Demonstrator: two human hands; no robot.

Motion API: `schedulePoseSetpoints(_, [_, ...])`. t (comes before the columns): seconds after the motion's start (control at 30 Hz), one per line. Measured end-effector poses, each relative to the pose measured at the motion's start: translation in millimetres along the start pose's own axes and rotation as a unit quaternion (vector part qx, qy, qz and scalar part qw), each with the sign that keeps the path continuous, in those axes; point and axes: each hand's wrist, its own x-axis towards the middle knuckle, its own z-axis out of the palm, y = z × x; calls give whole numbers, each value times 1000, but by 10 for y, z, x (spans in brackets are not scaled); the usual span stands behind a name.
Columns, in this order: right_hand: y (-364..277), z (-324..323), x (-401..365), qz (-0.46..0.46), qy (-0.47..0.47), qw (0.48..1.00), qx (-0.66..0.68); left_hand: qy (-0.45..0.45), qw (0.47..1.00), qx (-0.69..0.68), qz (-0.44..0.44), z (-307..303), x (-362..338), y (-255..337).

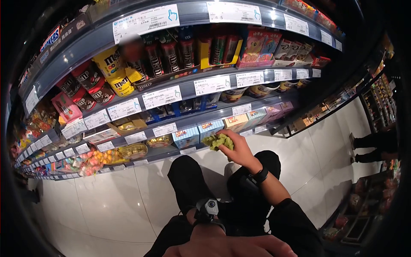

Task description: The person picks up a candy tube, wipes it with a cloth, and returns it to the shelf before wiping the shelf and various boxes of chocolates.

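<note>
"Looking through the head view from my remote seat, I see a shop aisle from above. Where should I start?"

"With the right hand (239, 150), please. Is it holding something?"

"Yes. It reaches forward from a dark sleeve, a black band (260, 174) on its wrist. Its fingers are closed around a crumpled, yellowish-green bundle (217, 141). I cannot tell what the bundle is made of."

"Where is that bundle?"

"Near the middle of the view, before the lowest shelving, just beside some pale blue boxes (186, 138). I cannot tell whether it touches them."

"And the left hand?"

"The left hand (227, 247) is at the bottom edge, close to the lens and partly cut off. A small camera (210, 206) is strapped at its wrist. I cannot tell whether it grips anything."

"What surrounds them?"

"Curving shelves with white price labels (162, 97) run across the top. I can make out yellow candy bags (114, 70) at upper left, with dark candy tubes (172, 56) beside them. Below, two dark-clad knees (185, 169) show above a glossy, pale tiled floor (117, 201). At far right, another person's legs (372, 141) are visible, well apart from both hands."
</note>
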Motion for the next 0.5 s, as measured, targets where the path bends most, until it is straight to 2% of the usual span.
schedulePoseSetpoints(0.07, [-1, 10, -4, 35, -7, 999, 3, -243, 966, -39, 81, -325, 91, -183])
schedulePoseSetpoints(0.1, [13, 13, -3, 23, -3, 1000, 3, -332, 941, -22, 65, -388, 206, -136])
schedulePoseSetpoints(0.13, [49, 27, 23, 16, -3, 1000, 1, -337, 939, -20, 66, -377, 171, -143])
schedulePoseSetpoints(0.2, [127, 59, 7, -78, 39, 996, -25, -230, 967, -87, 69, -325, 38, -179])
schedulePoseSetpoints(0.23, [92, 51, 1, -62, 35, 997, -19, -232, 966, -87, 70, -302, 68, -79])
schedulePoseSetpoints(0.27, [46, 41, -4, -63, 35, 997, -19, -192, 976, -107, 6, -273, 88, 103])
schedulePoseSetpoints(0.3, [0, 26, -13, -20, 20, 1000, -7, -149, 979, -125, -58, -252, 97, 202])
schedulePoseSetpoints(0.33, [-21, 12, -13, 21, 6, 1000, 4, -165, 979, -82, 90, -280, 132, -39])
schedulePoseSetpoints(0.37, [-5, 6, 0, 19, 6, 1000, 4, -113, 991, -60, -27, -329, 135, 203])
schedulePoseSetpoints(0.4, [19, 16, -8, 12, 9, 1000, 0, -125, 989, -63, -46, -530, 175, 350])
schedulePoseSetpoints(0.43, [29, 25, -18, 5, 11, 1000, -4, -87, 996, -24, 6, -585, 220, 357])
schedulePoseSetpoints(0.5, [-3, 17, -22, 0, 12, 1000, -3, -70, 995, -12, 71, -867, 250, 460])
